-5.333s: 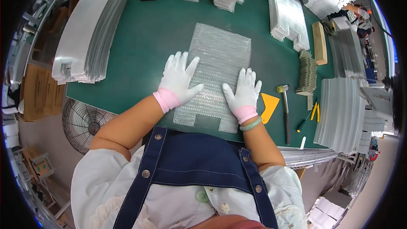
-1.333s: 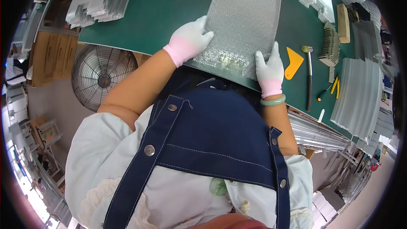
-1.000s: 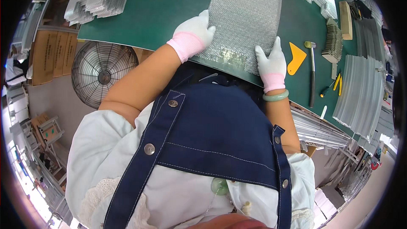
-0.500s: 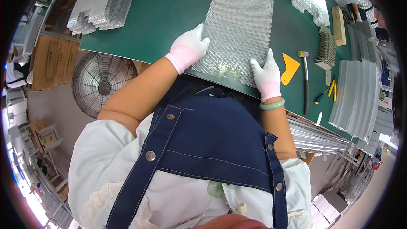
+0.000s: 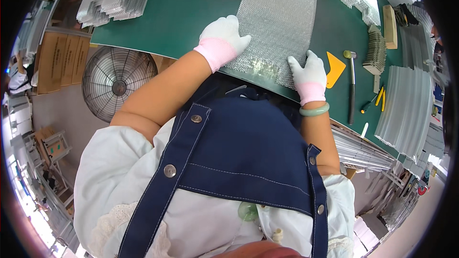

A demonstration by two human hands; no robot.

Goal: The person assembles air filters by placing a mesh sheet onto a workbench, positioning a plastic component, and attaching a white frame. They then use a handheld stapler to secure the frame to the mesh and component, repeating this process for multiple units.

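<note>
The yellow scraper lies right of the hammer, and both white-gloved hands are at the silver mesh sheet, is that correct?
Not quite: the head view shows the yellow scraper left of the hammer, between it and the right hand. That hand and the left hand, both white-gloved, are at the silver mesh sheet.

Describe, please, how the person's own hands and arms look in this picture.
The left hand and right hand wear matching white gloves with pink cuffs. A pale green bangle circles the right arm. The white sleeves are short, leaving both forearms bare.
</note>
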